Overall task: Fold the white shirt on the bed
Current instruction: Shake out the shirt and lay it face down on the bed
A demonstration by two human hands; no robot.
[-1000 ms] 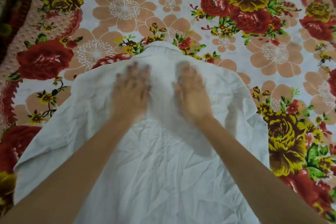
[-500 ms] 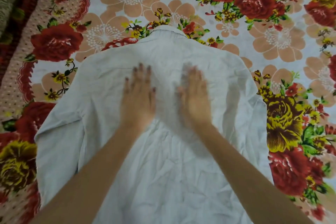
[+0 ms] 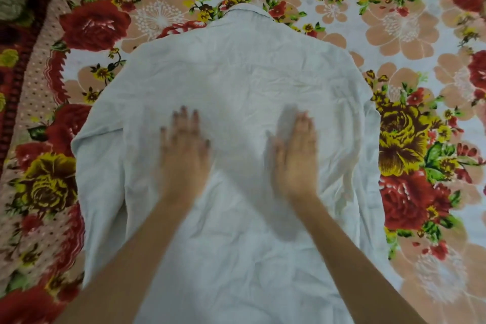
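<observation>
On the bed (image 3: 410, 34), the shirt (image 3: 236, 79) is lying spread out and wrinkled, filling the middle of the view. Its collar (image 3: 246, 9) is pointing to 12 o'clock, and its lower part is running out of view at 6 o'clock. One sleeve (image 3: 101, 171) is lying along the shirt's side at 9 o'clock. The left hand (image 3: 184, 155) is resting palm down on the cloth, a little toward 7 o'clock from the shirt's middle, with its fingers straight and slightly spread. The right hand (image 3: 294, 158) is resting flat in the same way toward 5 o'clock, with its fingers straight and close together. Both hands are pointing to 12 o'clock, gripping nothing, apart from each other, and both are looking blurred.
</observation>
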